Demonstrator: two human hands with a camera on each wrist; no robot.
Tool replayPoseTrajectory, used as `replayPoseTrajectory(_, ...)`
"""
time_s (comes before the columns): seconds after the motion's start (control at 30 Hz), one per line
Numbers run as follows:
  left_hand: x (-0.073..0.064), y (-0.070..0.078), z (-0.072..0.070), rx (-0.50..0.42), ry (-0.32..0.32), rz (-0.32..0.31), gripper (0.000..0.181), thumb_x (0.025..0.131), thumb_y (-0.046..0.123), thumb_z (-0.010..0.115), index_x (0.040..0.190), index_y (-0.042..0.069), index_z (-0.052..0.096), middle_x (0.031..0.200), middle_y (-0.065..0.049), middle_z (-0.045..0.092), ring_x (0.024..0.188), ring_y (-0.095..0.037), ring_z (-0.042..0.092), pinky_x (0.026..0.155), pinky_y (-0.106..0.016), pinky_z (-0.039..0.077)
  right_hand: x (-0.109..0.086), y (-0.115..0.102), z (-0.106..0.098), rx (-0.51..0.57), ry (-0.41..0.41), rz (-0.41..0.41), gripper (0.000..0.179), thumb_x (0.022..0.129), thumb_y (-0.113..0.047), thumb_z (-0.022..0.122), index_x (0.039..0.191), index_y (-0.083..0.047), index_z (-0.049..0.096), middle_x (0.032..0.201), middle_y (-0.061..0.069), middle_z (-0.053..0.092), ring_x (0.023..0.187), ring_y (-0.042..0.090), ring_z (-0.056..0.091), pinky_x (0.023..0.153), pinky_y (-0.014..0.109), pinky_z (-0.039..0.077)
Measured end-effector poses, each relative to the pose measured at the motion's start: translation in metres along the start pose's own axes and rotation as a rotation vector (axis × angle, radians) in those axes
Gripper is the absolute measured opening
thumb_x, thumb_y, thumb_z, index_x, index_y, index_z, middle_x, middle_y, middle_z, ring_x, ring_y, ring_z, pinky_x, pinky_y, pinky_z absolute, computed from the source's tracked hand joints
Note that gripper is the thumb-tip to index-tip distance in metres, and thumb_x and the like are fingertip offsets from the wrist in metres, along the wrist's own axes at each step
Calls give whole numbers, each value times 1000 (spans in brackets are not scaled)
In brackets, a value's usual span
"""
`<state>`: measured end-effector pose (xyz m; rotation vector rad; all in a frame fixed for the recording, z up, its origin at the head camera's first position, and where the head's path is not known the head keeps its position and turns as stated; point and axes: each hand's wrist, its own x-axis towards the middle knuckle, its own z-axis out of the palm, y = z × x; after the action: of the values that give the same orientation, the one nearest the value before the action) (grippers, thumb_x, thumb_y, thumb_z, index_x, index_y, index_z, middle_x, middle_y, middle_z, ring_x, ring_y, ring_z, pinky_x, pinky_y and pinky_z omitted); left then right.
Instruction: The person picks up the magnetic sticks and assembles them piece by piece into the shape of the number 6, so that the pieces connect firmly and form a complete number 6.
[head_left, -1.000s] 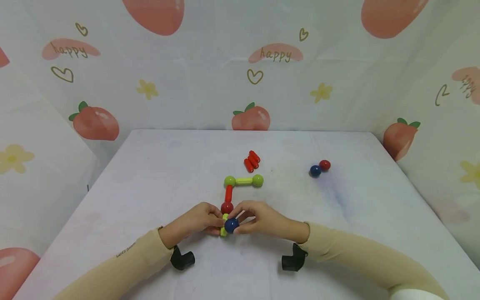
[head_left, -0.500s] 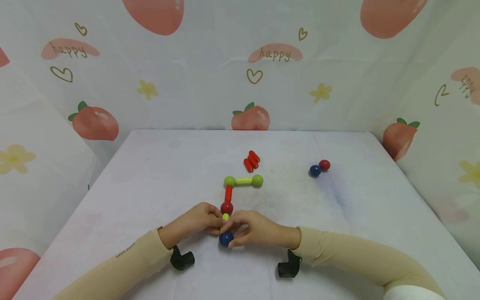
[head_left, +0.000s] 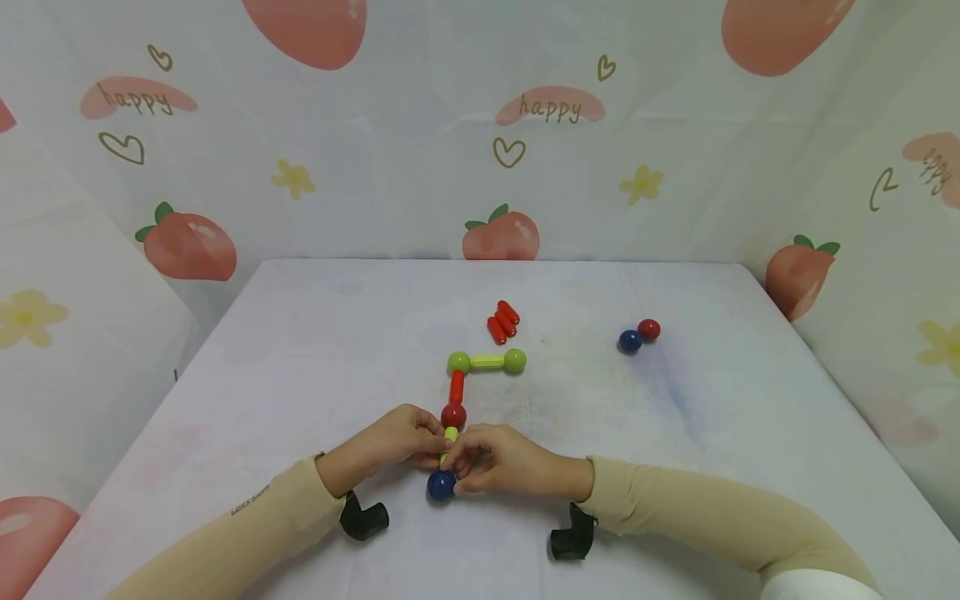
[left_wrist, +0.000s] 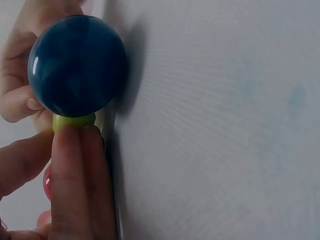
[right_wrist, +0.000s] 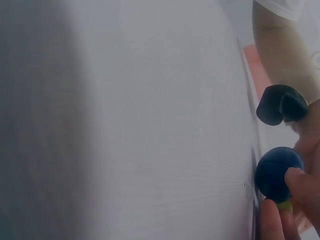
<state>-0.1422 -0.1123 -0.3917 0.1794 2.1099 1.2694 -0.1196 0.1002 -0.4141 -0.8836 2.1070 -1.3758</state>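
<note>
A chain of balls and rods lies mid-table: two green balls (head_left: pixel 515 360) joined by a yellow-green rod (head_left: pixel 487 362), then a red rod (head_left: pixel 457 387) and a red ball (head_left: pixel 453 416). From that red ball a second yellow-green rod (head_left: pixel 451 434) points toward the front, and my left hand (head_left: pixel 397 437) pinches it from the side. At its near end sits a blue ball (head_left: pixel 441 486), held by my right hand (head_left: pixel 510 460), thumb against it. In the left wrist view the blue ball (left_wrist: pixel 77 65) meets the rod's end (left_wrist: pixel 75 121); fingers hide most of the rod.
Three loose red rods (head_left: pixel 506 323) lie behind the chain. Farther right, a second blue ball (head_left: pixel 630 341) sits beside a second red ball (head_left: pixel 649 330). Black wrist cameras (head_left: pixel 363 518) hang under both sleeves, close to the tabletop.
My right hand has brought the blue ball toward the front and slightly left, from beside the yellow-green rod to its near end. My left hand has kept its place on the rod.
</note>
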Motion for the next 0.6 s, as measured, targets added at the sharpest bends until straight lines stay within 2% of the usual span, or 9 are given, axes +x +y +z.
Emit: replayPoseTrajectory(0.6, 1, -2, -1, -6, -9, 11, 19, 95, 8, 66, 104, -9, 67, 87, -5, 71, 68, -4, 64, 70, -20, 59, 3, -3, -1, 5, -19, 64, 24, 87, -5, 79, 110, -3, 71, 105, 9, 67, 89, 0, 63, 79, 12, 54)
